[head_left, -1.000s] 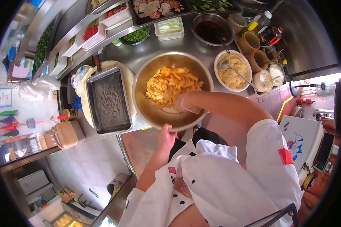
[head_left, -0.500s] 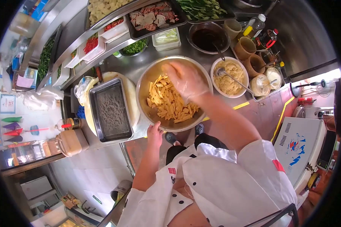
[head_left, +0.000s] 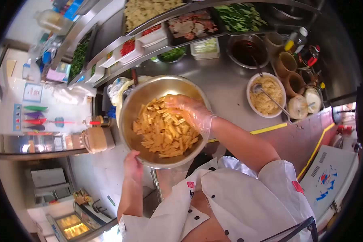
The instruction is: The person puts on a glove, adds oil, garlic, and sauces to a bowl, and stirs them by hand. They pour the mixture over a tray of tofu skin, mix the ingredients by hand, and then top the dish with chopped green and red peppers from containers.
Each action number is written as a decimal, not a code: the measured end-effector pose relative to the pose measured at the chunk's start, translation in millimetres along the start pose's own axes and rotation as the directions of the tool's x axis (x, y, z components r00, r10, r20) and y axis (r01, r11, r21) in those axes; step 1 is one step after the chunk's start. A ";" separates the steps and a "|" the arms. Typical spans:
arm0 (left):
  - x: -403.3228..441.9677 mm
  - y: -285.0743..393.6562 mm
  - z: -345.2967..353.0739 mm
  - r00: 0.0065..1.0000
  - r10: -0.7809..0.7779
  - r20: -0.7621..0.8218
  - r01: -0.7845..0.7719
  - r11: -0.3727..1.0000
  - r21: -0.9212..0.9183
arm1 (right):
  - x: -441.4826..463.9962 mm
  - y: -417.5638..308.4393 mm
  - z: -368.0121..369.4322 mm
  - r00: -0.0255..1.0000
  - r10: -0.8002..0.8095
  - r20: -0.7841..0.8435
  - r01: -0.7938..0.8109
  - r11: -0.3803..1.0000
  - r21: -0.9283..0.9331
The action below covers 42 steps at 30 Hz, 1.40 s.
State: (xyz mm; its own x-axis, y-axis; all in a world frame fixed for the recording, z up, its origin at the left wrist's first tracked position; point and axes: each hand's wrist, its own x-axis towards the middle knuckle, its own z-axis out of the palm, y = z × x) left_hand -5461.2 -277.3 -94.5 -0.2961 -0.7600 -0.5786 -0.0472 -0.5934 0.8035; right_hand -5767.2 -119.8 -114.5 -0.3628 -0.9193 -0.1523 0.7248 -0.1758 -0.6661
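A large steel bowl holds many yellow-brown strips of food. My left hand grips the bowl's near left rim, with the thumb over the edge. Inside the bowl, my right hand wears a clear plastic glove and lies over the strips at the upper right, its fingers stretched toward the far side and touching the food. The bowl is tilted slightly and covers most of the dark tray and round board behind it.
A white bowl of pale paste with a ladle stands to the right, near a bowl of dark sauce. Trays of sliced meat and cut greens line the shelf above. Cups and bottles crowd the right corner.
The bowl has moved left over the dark tray, along with my left hand on its rim. My right hand rose from the strips, then came down on them again. The view has shifted.
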 end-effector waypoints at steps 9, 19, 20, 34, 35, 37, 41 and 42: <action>40.1 123.0 -35.2 0.838 0.528 -0.139 -0.511 0.848 0.142 | 139.0 122.7 46.6 0.985 0.062 -0.162 0.025 0.871 0.490; 89.1 163.7 -66.9 0.382 0.899 0.213 -0.835 0.237 0.497 | 189.1 184.9 134.1 0.899 0.285 -0.332 -0.118 0.889 0.443; 82.1 163.1 -64.9 0.348 0.909 0.229 -0.820 0.177 0.544 | 203.7 205.7 115.0 0.913 0.320 -0.252 -0.147 0.837 0.528; 77.9 152.7 -100.2 0.264 0.957 0.118 -0.870 0.184 0.458 | 210.0 260.1 106.6 0.472 0.046 -0.880 -0.172 0.984 -0.041; 76.6 154.8 -97.3 0.267 0.958 0.103 -0.879 0.198 0.434 | 211.1 260.1 104.8 0.472 0.048 -0.881 -0.168 0.985 -0.036; 83.3 151.8 -108.0 0.180 0.958 0.224 -0.851 0.037 0.524 | 211.3 261.3 98.6 0.586 0.282 -0.760 -0.026 0.944 0.330; 81.4 152.2 -107.6 0.238 0.958 0.158 -0.871 0.139 0.471 | 213.7 248.1 104.4 0.598 0.447 -0.665 -0.076 0.858 0.508; 80.2 152.5 -107.0 0.209 0.965 0.159 -0.877 0.114 0.467 | 208.5 239.2 114.4 0.666 0.448 -0.597 -0.080 0.838 0.539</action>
State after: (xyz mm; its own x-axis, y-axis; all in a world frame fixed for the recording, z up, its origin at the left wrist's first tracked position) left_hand -5390.1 -457.1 -33.3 -0.2590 -0.6896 0.6764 -0.1908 0.7230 0.6640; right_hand -5602.5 -393.8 -222.0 -0.2665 -0.4807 -0.8354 0.9526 -0.2633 -0.1524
